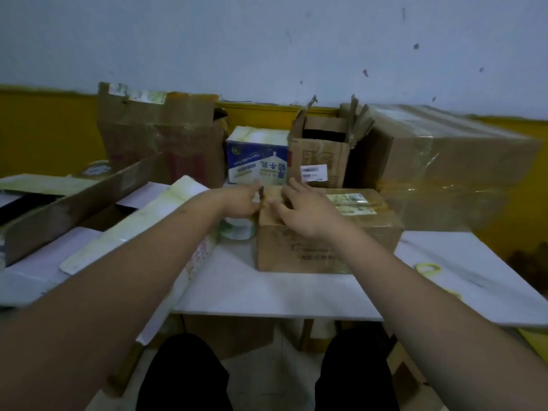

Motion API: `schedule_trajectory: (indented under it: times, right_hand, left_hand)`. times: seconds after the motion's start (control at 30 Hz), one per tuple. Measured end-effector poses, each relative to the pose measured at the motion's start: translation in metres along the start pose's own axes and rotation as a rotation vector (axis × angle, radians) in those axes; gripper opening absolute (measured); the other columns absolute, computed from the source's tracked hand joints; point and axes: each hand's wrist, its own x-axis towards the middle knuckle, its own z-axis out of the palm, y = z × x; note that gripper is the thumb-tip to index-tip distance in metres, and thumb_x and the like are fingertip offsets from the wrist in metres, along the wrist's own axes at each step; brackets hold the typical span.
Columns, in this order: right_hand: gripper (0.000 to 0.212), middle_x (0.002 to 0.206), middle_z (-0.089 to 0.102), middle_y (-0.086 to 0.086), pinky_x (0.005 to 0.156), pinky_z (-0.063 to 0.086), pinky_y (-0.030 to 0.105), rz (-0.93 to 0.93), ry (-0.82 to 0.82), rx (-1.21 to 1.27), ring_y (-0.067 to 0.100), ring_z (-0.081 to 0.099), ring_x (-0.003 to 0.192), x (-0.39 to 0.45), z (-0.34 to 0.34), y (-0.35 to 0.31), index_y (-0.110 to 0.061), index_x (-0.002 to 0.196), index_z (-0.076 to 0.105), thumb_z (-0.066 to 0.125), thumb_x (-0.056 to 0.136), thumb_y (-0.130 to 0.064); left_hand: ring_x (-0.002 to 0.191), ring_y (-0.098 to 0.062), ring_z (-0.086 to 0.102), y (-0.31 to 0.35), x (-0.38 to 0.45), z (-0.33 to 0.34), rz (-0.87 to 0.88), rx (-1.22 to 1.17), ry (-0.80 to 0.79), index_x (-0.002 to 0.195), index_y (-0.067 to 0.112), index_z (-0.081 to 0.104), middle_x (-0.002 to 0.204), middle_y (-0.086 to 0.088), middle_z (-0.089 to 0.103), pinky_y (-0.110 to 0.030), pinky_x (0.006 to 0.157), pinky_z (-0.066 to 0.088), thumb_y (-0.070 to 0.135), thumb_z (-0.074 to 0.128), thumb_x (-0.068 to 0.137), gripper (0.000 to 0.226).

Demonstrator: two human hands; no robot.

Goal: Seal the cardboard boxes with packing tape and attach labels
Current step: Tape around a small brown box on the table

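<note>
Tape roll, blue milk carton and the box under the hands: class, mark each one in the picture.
tape roll (238, 229), head view, its front side
blue milk carton (257, 167), head view, printed front face
cardboard box (299, 256), head view, front face

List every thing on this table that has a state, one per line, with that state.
Small brown cardboard box: closed, labels on top.
Left hand: pinching something small at the box's top left edge.
Right hand: flat on the box top, fingers spread.
Clear packing tape roll: lying beside the box, under the left hand.
Torn brown cardboard box: open, flaps up.
Large tape-wrapped cardboard box: closed.
Blue and white milk carton box: closed.
</note>
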Motion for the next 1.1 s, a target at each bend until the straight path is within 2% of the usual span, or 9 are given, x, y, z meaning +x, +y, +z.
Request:
schedule_trajectory:
  times: [0.1, 0.2, 0.27, 0.37, 0.53, 0.67, 0.87, 1.0, 1.1]
  right_hand:
    - [0.041, 0.137, 0.056, 0.005, 0.105, 0.04, 0.036, -0.116, 0.511, 0.178, 0.019, 0.049, 0.125, -0.039, -0.017, 0.024, -0.014, 0.13, 0.062, 0.043, 0.102, -0.038]
    - [0.021, 0.093, 0.061, 0.003, 0.07, 0.04, 0.029, 0.007, 0.876, 0.007, 0.017, 0.052, 0.082, -0.1, -0.029, 0.092, -0.011, 0.093, 0.066, 0.049, 0.098, -0.022]
    - [0.014, 0.092, 0.062, 0.001, 0.061, 0.04, 0.029, 0.255, 0.602, -0.071, 0.014, 0.051, 0.072, -0.134, -0.024, 0.155, -0.019, 0.092, 0.063, 0.052, 0.098, -0.023]
    - [0.023, 0.121, 0.062, 0.003, 0.081, 0.044, 0.025, 0.366, 0.027, -0.106, 0.018, 0.058, 0.096, -0.169, -0.004, 0.217, -0.02, 0.117, 0.067, 0.058, 0.097, -0.025]
    - [0.035, 0.134, 0.055, 0.002, 0.085, 0.034, 0.019, 0.312, -0.089, 0.013, 0.02, 0.056, 0.114, -0.18, -0.009, 0.229, -0.019, 0.135, 0.06, 0.056, 0.101, -0.026]
    - [0.045, 0.133, 0.051, 0.0, 0.088, 0.04, 0.026, 0.326, -0.216, -0.041, 0.013, 0.052, 0.101, -0.184, -0.022, 0.228, -0.021, 0.138, 0.056, 0.065, 0.095, -0.032]
    - [0.044, 0.114, 0.061, 0.003, 0.076, 0.047, 0.03, 0.503, -0.14, -0.37, 0.019, 0.058, 0.096, -0.195, -0.035, 0.219, -0.019, 0.121, 0.061, 0.066, 0.089, -0.048]
    - [0.037, 0.086, 0.064, -0.004, 0.062, 0.046, 0.035, 0.666, 0.269, -0.035, 0.02, 0.056, 0.076, -0.199, -0.059, 0.177, -0.013, 0.107, 0.062, 0.073, 0.086, -0.04]
    - [0.022, 0.081, 0.065, -0.012, 0.06, 0.041, 0.029, 0.476, 0.479, 0.285, 0.011, 0.061, 0.077, -0.15, -0.068, 0.099, -0.025, 0.087, 0.064, 0.072, 0.085, -0.045]
  left_hand:
    - [0.137, -0.039, 0.039, 0.02, 0.006, -0.024, -0.033, 0.163, 0.147, 0.154, 0.009, 0.031, 0.152, -0.022, 0.037, -0.039, 0.11, 0.037, 0.026, 0.053, 0.101, 0.06]
    - [0.126, -0.044, 0.044, 0.053, 0.01, -0.033, 0.027, 0.207, 0.452, 0.145, 0.009, 0.045, 0.138, -0.025, 0.046, -0.047, 0.1, 0.045, 0.022, 0.058, 0.093, 0.055]
    - [0.126, -0.043, 0.044, 0.078, 0.016, -0.015, 0.145, 0.161, 0.508, 0.14, 0.012, 0.052, 0.137, -0.023, 0.049, -0.049, 0.098, 0.045, 0.022, 0.058, 0.092, 0.05]
    - [0.134, -0.037, 0.035, 0.107, 0.017, 0.014, 0.252, 0.034, 0.459, 0.143, 0.018, 0.051, 0.145, -0.015, 0.045, -0.046, 0.106, 0.037, 0.02, 0.055, 0.095, 0.049]
    - [0.133, -0.032, 0.035, 0.106, 0.024, 0.027, 0.306, -0.13, 0.49, 0.134, 0.023, 0.06, 0.142, -0.01, 0.047, -0.047, 0.11, 0.034, 0.015, 0.048, 0.1, 0.037]
    - [0.131, -0.029, 0.044, 0.092, 0.022, 0.004, 0.322, -0.224, 0.522, 0.125, 0.018, 0.065, 0.142, -0.01, 0.05, -0.038, 0.103, 0.04, 0.007, 0.043, 0.101, 0.034]
    - [0.093, -0.023, 0.059, 0.04, 0.009, -0.025, 0.103, -0.193, 0.332, 0.135, 0.016, 0.057, 0.133, -0.008, 0.058, -0.036, 0.076, 0.05, 0.021, 0.049, 0.104, 0.033]
    - [0.109, -0.02, 0.059, 0.003, -0.004, -0.022, 0.056, -0.119, 0.121, 0.129, 0.022, 0.061, 0.13, -0.003, 0.061, -0.032, 0.09, 0.048, 0.028, 0.057, 0.1, 0.029]
    - [0.102, -0.019, 0.059, -0.006, -0.01, -0.014, 0.085, -0.115, -0.053, 0.123, 0.019, 0.064, 0.121, -0.006, 0.064, -0.033, 0.093, 0.048, 0.028, 0.053, 0.102, 0.025]
